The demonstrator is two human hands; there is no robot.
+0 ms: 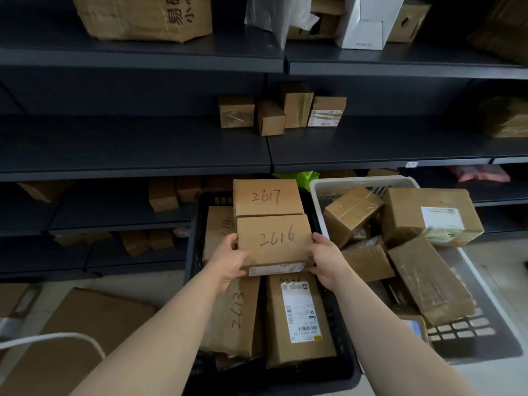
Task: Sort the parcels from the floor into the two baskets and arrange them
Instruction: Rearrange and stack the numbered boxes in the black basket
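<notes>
A cardboard parcel marked 2616 (pixel 275 240) is held over the black basket (pixel 193 247). My left hand (pixel 228 260) grips its left edge and my right hand (pixel 325 260) grips its right edge. It sits just in front of the parcel marked 2617 (pixel 267 197). Below it lie the parcel marked 2613 (pixel 235 312) and a parcel with a white label (pixel 300 318). To the right stands the white basket (pixel 317 192), filled with several brown parcels, among them a large labelled one (pixel 428 215).
Dark metal shelves (pixel 137 147) rise behind the baskets, carrying small cartons (pixel 283 110). Flattened cardboard (pixel 94 312) lies on the floor at the left. A white curved rim (pixel 57 337) shows at the lower left. Pale floor (pixel 500 264) lies right of the white basket.
</notes>
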